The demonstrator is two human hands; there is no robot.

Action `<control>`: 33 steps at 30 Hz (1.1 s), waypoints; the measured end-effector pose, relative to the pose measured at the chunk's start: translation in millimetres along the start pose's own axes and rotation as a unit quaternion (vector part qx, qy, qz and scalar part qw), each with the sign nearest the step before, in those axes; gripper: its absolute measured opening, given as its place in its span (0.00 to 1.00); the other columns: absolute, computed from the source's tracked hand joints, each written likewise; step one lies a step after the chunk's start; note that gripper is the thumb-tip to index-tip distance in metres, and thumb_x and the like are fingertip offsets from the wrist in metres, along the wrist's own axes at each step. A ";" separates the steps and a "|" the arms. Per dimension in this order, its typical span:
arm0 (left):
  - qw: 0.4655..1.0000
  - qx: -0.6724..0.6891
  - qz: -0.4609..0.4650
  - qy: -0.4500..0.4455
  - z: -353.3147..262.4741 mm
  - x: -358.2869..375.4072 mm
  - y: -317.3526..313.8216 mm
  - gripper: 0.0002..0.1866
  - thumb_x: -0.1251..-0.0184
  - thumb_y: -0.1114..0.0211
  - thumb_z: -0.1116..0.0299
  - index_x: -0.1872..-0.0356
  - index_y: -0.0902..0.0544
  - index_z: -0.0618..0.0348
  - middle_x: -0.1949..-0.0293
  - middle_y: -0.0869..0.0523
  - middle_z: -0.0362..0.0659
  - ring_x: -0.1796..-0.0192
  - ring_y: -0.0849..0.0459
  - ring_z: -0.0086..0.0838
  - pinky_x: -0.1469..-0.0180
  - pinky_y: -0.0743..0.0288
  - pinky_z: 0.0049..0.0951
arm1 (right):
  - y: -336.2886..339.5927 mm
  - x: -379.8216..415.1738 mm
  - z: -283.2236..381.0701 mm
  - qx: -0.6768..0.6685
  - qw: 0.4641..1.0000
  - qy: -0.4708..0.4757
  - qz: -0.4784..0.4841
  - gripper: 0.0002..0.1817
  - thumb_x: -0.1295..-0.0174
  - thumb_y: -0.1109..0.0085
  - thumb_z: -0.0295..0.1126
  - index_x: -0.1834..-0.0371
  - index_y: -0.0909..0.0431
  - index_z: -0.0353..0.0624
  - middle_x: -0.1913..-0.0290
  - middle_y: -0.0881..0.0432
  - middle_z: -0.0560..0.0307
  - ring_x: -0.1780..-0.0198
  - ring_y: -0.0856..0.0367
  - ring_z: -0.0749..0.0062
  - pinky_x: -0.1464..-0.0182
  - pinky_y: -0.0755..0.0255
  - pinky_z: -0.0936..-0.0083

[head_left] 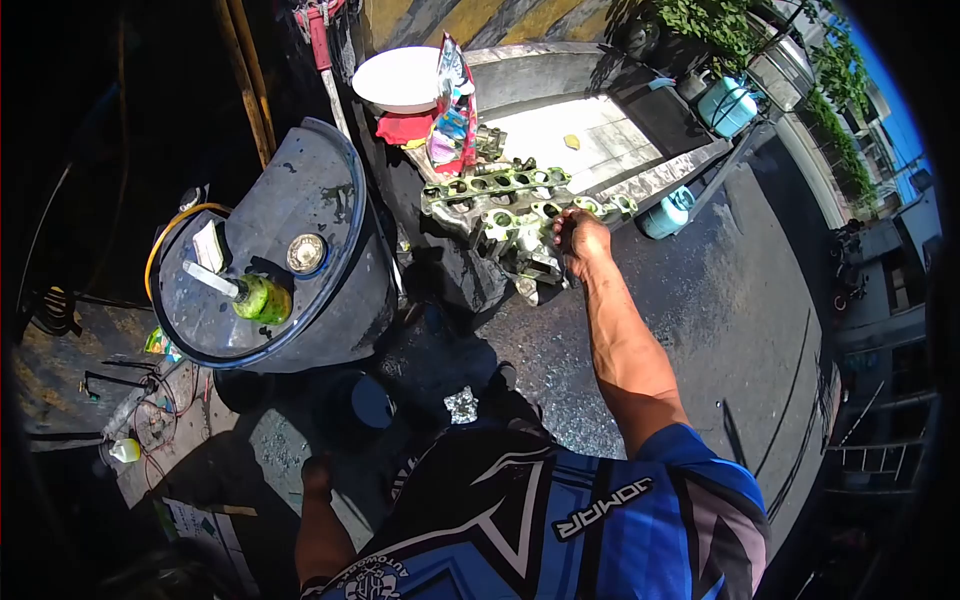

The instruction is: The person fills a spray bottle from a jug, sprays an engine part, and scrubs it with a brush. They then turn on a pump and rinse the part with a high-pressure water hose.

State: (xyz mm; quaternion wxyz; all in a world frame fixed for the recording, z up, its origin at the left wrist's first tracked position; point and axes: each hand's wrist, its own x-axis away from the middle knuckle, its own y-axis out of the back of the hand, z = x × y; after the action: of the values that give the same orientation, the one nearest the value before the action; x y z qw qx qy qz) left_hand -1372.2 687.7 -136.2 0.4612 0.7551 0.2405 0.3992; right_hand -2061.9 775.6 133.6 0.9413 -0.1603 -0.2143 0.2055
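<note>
My right hand (584,238) reaches forward, its fingers curled in against the edge of a metal intake manifold (520,212). What lies inside those fingers, if anything, I cannot make out. The manifold has rows of oval ports and wet, yellow-green patches, and it rests at the near end of a low concrete ledge. My left hand (317,474) hangs low in deep shadow, away from the manifold, and its fingers are too dark to read.
Left of the manifold stands a large dark drum (330,240), carrying a green bottle (263,299) and a round can (306,254). A white basin (397,79) and a red bag (455,125) lie behind. Blue gas cylinders (667,213) are at right. Below is a dark bucket (372,402).
</note>
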 end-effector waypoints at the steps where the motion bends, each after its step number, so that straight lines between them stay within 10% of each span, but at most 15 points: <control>1: 1.000 -0.007 -0.008 -0.011 8.6 -4.5 -3.7 0.19 0.26 0.52 0.59 0.66 0.16 0.59 0.64 0.16 0.56 0.57 0.18 0.53 0.52 0.26 0.47 | -4.1 -6.9 1.8 -0.036 0.999 0.030 -0.012 0.07 0.32 0.61 0.28 0.67 0.34 0.42 0.75 0.30 0.57 0.76 0.31 0.72 0.76 0.36 0.74; 8: 0.997 0.070 0.029 0.013 25.5 -18.4 -9.4 0.21 0.25 0.55 0.56 0.66 0.17 0.58 0.65 0.16 0.56 0.58 0.19 0.53 0.52 0.26 0.47 | -32.2 -10.0 -5.9 0.001 0.994 0.062 -0.088 0.09 0.33 0.62 0.28 0.63 0.30 0.36 0.76 0.27 0.50 0.77 0.27 0.65 0.75 0.31 0.71; 17: 0.980 -0.064 -0.054 -0.180 41.4 1.1 -6.6 0.10 0.33 0.43 0.62 0.60 0.18 0.56 0.62 0.17 0.54 0.55 0.19 0.47 0.49 0.26 0.45 | -13.6 -11.5 -41.1 0.088 0.983 0.122 -0.108 0.10 0.30 0.63 0.32 0.61 0.31 0.39 0.70 0.25 0.52 0.73 0.25 0.66 0.71 0.31 0.72; 21: 0.985 0.003 0.169 0.046 28.7 -6.8 13.5 0.30 0.62 0.27 0.70 0.48 0.20 0.53 0.53 0.17 0.49 0.50 0.18 0.45 0.44 0.24 0.40 | -27.4 9.2 -8.4 0.022 0.980 0.158 -0.119 0.11 0.30 0.63 0.32 0.62 0.30 0.40 0.69 0.21 0.52 0.71 0.21 0.65 0.72 0.29 0.70; 25: 0.972 -0.128 0.030 -0.195 50.7 -13.4 -1.9 0.12 0.41 0.37 0.64 0.57 0.17 0.55 0.58 0.15 0.53 0.53 0.17 0.48 0.47 0.23 0.40 | -15.6 1.5 7.4 0.038 0.985 0.161 -0.050 0.11 0.29 0.60 0.32 0.62 0.29 0.37 0.70 0.22 0.50 0.72 0.22 0.64 0.69 0.27 0.71; 29: 0.998 0.032 0.003 -0.049 33.9 -27.2 3.7 0.11 0.35 0.44 0.64 0.60 0.16 0.56 0.60 0.15 0.54 0.54 0.17 0.50 0.50 0.23 0.45 | 26.1 -21.0 -29.0 0.463 0.837 0.237 -0.170 0.14 0.30 0.59 0.33 0.64 0.25 0.34 0.69 0.20 0.48 0.67 0.21 0.64 0.65 0.27 0.69; 30: 0.996 -0.003 -0.022 -0.089 42.6 -28.5 -0.8 0.11 0.35 0.44 0.64 0.60 0.16 0.56 0.60 0.15 0.54 0.54 0.17 0.50 0.51 0.24 0.45 | 19.0 -6.7 -20.0 0.454 0.844 0.262 -0.112 0.14 0.29 0.59 0.33 0.63 0.25 0.34 0.68 0.19 0.47 0.66 0.20 0.65 0.65 0.26 0.68; 31: 0.990 -0.034 -0.054 -0.127 43.3 -40.3 -9.0 0.11 0.35 0.44 0.64 0.61 0.15 0.56 0.60 0.15 0.54 0.54 0.17 0.50 0.51 0.24 0.46 | 9.7 6.8 -11.9 0.173 0.969 0.160 -0.072 0.13 0.29 0.59 0.31 0.63 0.27 0.34 0.70 0.21 0.48 0.68 0.22 0.66 0.66 0.26 0.69; 33: 0.988 0.138 -0.055 -0.049 22.6 -25.3 7.2 0.10 0.37 0.43 0.66 0.60 0.16 0.56 0.60 0.15 0.54 0.55 0.17 0.50 0.52 0.24 0.46 | -15.8 46.6 18.2 0.067 0.981 0.175 -0.051 0.11 0.30 0.60 0.30 0.63 0.29 0.34 0.72 0.23 0.49 0.70 0.25 0.67 0.68 0.26 0.70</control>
State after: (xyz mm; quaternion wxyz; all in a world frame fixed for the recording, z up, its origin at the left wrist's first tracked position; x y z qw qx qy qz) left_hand -1367.9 654.5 -145.2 0.3848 0.8157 0.3118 0.2989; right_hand -2027.0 787.1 171.1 0.9820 -0.1197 -0.0401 0.1403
